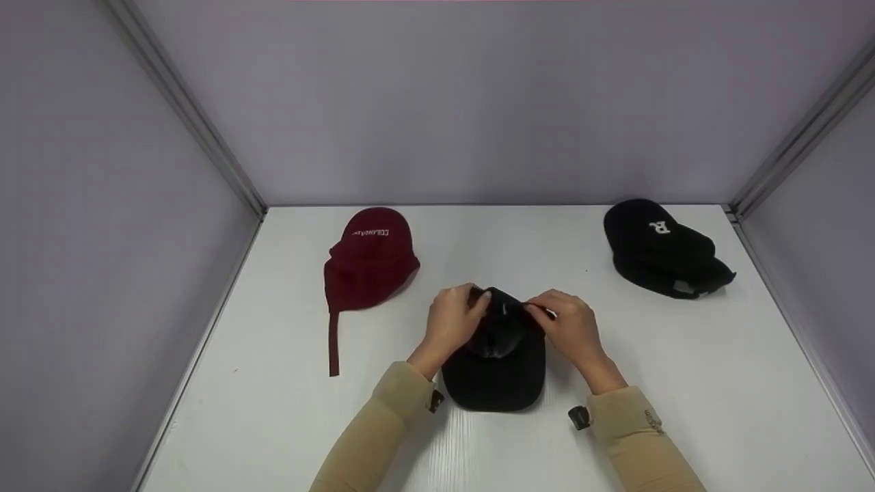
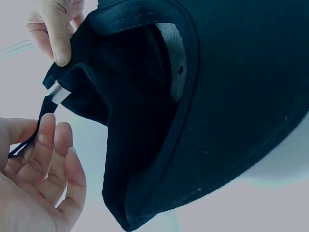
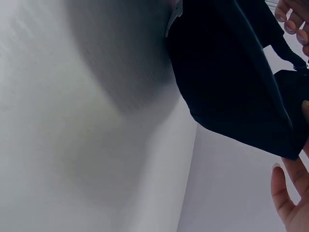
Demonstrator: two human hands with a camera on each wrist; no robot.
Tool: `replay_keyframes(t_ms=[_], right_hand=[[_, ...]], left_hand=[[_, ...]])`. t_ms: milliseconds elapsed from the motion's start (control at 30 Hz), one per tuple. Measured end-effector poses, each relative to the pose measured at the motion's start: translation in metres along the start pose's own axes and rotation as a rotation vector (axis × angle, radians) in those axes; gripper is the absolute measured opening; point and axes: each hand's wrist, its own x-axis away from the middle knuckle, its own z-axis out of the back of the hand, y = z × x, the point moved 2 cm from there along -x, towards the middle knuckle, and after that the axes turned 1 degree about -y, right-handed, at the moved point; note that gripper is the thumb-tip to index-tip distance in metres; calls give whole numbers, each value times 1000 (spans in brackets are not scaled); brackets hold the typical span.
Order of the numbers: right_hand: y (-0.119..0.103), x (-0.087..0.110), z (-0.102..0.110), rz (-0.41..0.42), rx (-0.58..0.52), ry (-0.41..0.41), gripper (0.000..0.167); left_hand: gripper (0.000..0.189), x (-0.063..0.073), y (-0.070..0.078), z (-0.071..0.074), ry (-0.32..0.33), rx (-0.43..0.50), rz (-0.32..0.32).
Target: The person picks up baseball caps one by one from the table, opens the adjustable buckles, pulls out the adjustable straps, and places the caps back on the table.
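Observation:
A black cap (image 1: 493,383) is turned with its brim toward me and its hollow inside facing up. My left hand (image 1: 451,320) pinches the loose end of the adjustment strap (image 2: 44,110) between thumb and forefinger, as the left wrist view shows. With thumb and fingers, my right hand (image 1: 573,326) grips the cap's back edge, close to the metal buckle (image 2: 59,93). The strap runs through that buckle. In the right wrist view the cap's dark side hides most of the strap, and the right fingers (image 3: 297,179) are partly cut off.
A dark red cap (image 1: 372,270) with pale lettering lies at the back left, its strap (image 1: 333,345) stretched toward me. Another black cap (image 1: 660,249), marked with a white letter R, lies at the back right. Grey panels (image 1: 437,102) enclose the white table (image 1: 273,410) behind and at both sides.

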Motion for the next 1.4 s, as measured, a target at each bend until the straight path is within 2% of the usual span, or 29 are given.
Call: replay_keyframes(t_ms=[167,367,567,733,933,1233,1400], right_hand=[[1,1,-1,15,18,1,6],[10,4,2,-11,33,28,7],[12,3,5,-39,2,-34,8],[10,2,5,-26,-42,-55,9],[6,1,1,24,-59,-79,21],[-4,-6,-4,167,-53,-66,26],[-6,-8,-8,217,-39,-65,28]], left_hand=[[23,3,-1,0,20,-8,-30],[19,1,-6,8,75,-2,-20],[19,-1,-7,8,20,34,-3],[17,-2,-7,6,31,83,3],[18,-2,-7,5,25,115,1],[18,-2,-8,5,15,192,13],[20,-2,-7,5,13,231,23]])
